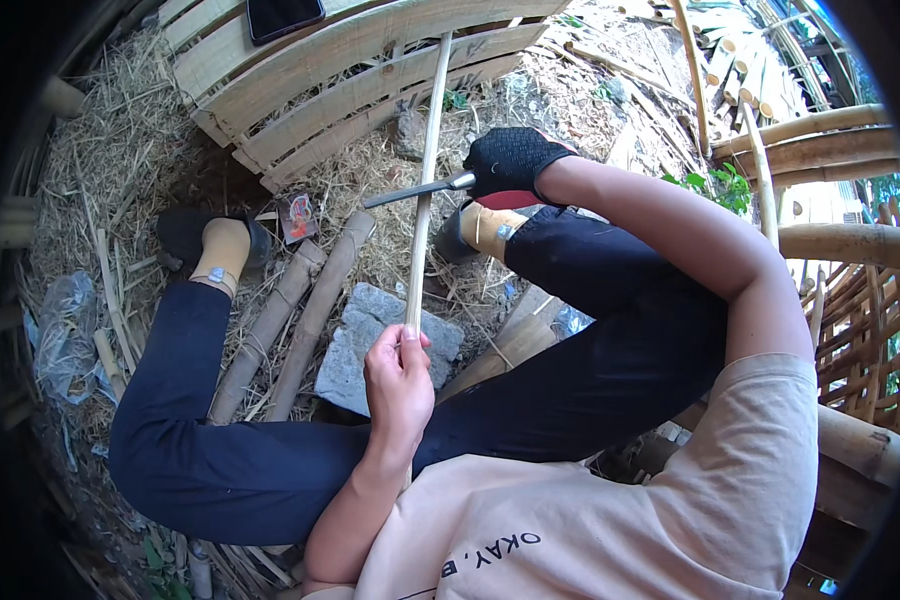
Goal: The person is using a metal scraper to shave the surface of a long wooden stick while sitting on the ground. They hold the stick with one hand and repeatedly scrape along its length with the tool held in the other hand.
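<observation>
A long, pale bamboo strip (433,130) runs from the wooden slats at the top down toward my lap. My bare left hand (400,378) is closed on its lower part, thumb along the top. Wearing a black glove, my right hand (512,163) grips a knife (410,190) with a straight grey blade; its handle is mostly hidden in the fist. The blade lies across the strip, pointing left, well above my left hand. Under the strip, between my legs, sits a grey stone block (352,345).
A slatted wooden crate (320,85) stands ahead, with a dark phone (282,18) on top. Bamboo poles (320,310) lie left of the block, near a small printed packet (297,218). Crumpled clear plastic (67,335) is at far left; cut bamboo (745,75) is piled upper right. Straw covers the ground.
</observation>
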Motion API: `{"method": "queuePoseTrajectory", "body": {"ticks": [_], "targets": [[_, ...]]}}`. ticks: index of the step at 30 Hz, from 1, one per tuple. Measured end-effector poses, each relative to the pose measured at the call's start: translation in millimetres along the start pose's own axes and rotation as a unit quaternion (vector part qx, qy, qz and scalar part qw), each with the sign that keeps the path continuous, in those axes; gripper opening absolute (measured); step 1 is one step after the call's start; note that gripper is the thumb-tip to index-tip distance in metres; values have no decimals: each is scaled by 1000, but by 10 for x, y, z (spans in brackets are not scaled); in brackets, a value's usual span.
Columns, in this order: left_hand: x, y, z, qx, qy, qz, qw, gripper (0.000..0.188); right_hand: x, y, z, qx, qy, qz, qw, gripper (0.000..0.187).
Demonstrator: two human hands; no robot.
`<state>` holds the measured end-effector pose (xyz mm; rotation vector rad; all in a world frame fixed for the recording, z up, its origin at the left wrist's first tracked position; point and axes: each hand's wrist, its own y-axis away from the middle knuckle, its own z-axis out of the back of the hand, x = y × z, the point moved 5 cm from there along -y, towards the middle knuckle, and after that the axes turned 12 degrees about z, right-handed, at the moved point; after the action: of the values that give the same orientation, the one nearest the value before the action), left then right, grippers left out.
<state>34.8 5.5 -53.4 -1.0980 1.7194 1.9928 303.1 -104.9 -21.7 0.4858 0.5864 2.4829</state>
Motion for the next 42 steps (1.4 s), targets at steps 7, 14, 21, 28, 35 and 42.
{"method": "queuePoseTrajectory", "body": {"ticks": [7,14,21,28,35,42], "targets": [[22,-13,18,-11,-39,-37,998,27,-80,-33,107,-57,86,10,995,23],[-71,44,32,-16,-24,-28,999,27,-373,-65,178,-83,95,-32,991,23],[-74,22,29,-9,-14,-30,999,26,-773,-150,263,-117,122,-76,983,26],[36,43,-25,15,0,-32,999,26,-1497,321,488,-140,102,-214,961,34],[-67,27,62,11,51,22,998,25,-652,244,120,-93,19,-58,994,34],[-63,7,1,8,38,24,999,25,180,144,-79,-11,-2,30,999,27]]}}
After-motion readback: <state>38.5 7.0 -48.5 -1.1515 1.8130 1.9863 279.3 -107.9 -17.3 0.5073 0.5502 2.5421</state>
